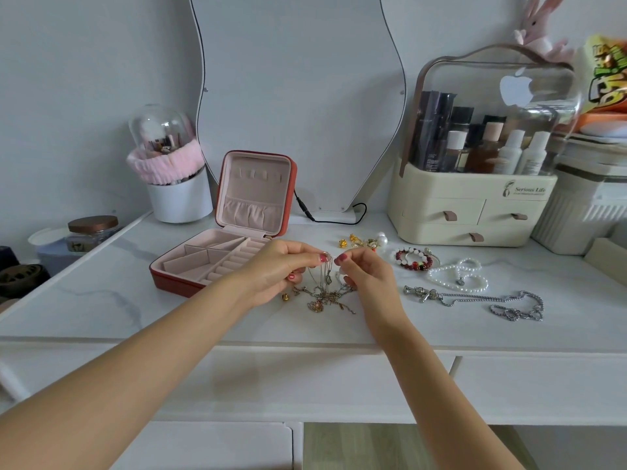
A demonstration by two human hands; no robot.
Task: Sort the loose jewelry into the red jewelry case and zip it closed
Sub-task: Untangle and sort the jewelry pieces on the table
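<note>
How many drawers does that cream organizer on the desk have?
3. On the cream organizer: upper left drawer, upper right drawer, and one wide bottom drawer, each with a brown pull tab. None seem hidden.

We're at a dressing table in someone's bedroom: a wavy mirror (298, 96) leans on the wall, a cream cosmetics organizer (475, 212) holds bottles under its clear dome. There's a brush holder (179, 198) too, and a plush rabbit (539, 32) perches above.
</note>
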